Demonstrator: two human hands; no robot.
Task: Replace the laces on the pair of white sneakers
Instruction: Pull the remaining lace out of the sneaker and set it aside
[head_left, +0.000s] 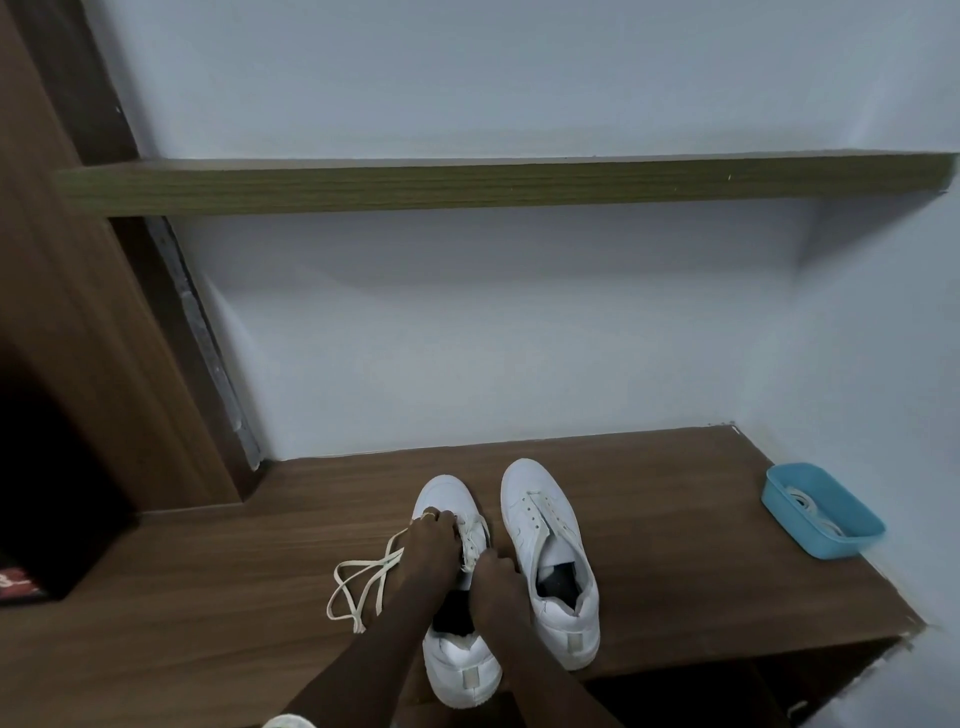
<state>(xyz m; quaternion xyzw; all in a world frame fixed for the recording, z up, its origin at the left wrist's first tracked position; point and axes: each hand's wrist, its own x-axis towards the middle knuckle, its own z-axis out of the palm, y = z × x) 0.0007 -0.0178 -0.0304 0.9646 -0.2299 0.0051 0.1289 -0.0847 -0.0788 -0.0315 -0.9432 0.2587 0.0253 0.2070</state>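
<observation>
A: Head view: two white sneakers on the wooden worktop (649, 519) — left sneaker (457, 649) partly laced, right sneaker (545, 540) without laces.

B: The hands?

A: Left hand (434, 540) curled over the eyelets, pinching the cream lace (358, 582) that trails leftward. Right hand (493, 569) closed on lace beside the tongue.

B: Anything else?

A: A blue tray (841, 540) far right, holding more laces (802, 501).
</observation>
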